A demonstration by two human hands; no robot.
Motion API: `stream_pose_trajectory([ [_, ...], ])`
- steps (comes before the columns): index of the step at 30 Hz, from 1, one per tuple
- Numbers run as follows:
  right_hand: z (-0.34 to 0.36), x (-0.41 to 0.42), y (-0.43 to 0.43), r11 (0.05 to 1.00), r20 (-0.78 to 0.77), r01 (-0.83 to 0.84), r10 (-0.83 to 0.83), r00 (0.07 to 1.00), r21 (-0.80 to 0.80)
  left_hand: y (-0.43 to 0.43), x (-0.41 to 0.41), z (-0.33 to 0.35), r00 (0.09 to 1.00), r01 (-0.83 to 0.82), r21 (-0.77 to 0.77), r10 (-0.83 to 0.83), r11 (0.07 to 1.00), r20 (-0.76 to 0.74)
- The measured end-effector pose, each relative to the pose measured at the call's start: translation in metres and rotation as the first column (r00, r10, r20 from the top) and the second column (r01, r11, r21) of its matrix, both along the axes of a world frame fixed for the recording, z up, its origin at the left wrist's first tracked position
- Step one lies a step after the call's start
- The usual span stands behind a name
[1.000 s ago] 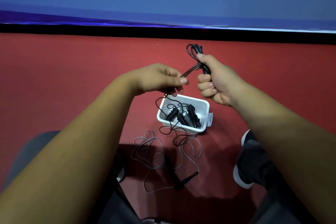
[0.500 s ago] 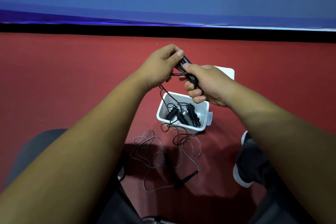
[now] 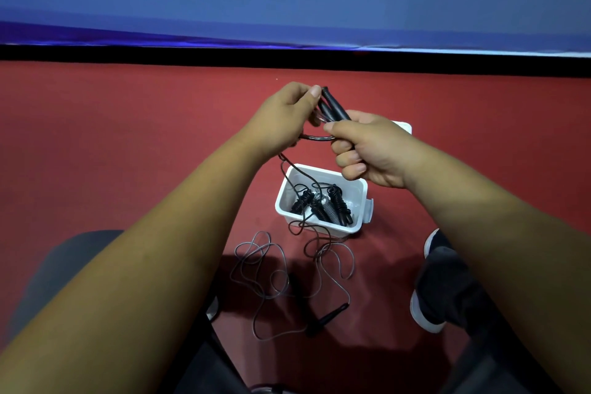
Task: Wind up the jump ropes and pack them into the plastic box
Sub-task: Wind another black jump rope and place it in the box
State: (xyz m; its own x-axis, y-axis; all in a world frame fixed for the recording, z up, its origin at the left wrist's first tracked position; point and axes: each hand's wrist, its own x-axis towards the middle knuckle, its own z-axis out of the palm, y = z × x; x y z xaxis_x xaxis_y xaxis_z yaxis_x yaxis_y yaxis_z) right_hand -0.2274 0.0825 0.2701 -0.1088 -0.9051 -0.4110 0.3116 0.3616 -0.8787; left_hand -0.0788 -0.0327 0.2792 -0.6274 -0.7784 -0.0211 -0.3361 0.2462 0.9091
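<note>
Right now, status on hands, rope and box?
Left hand and right hand both shut on jump rope handles. Cord trails over plastic box, wound ropes inside. Loose cord tangled on floor.

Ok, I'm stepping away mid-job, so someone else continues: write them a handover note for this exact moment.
Right hand: closed around the black jump-rope handles.
Left hand: pinching the thin dark cord beside the handles.
White plastic box: open on the red floor, wound black ropes inside.
Done: some ropes packed.
Left: wind this rope's loose cord; another black handle lies on the floor.
</note>
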Motion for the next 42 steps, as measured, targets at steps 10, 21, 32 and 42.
stream_pose_trajectory([
  [10,-0.002,-0.020,-0.006,0.959,0.041,0.279,-0.282,0.959,0.055,-0.007,0.026,0.005,0.828,0.486,0.218,-0.526,0.846,0.196],
  [21,-0.006,-0.030,-0.010,0.933,0.152,0.342,-0.357,0.922,0.112,0.002,0.030,0.017,0.625,0.301,0.381,-0.483,0.874,0.614],
  [32,0.010,-0.016,-0.001,0.996,0.322,-0.058,0.032,0.946,0.071,-0.013,0.038,-0.025,0.868,0.086,0.346,-0.240,0.934,0.434],
  [42,0.003,0.002,0.018,0.853,0.263,-0.511,0.471,0.842,0.108,-0.013,0.031,-0.019,0.986,0.095,0.411,-0.143,0.907,0.088],
])
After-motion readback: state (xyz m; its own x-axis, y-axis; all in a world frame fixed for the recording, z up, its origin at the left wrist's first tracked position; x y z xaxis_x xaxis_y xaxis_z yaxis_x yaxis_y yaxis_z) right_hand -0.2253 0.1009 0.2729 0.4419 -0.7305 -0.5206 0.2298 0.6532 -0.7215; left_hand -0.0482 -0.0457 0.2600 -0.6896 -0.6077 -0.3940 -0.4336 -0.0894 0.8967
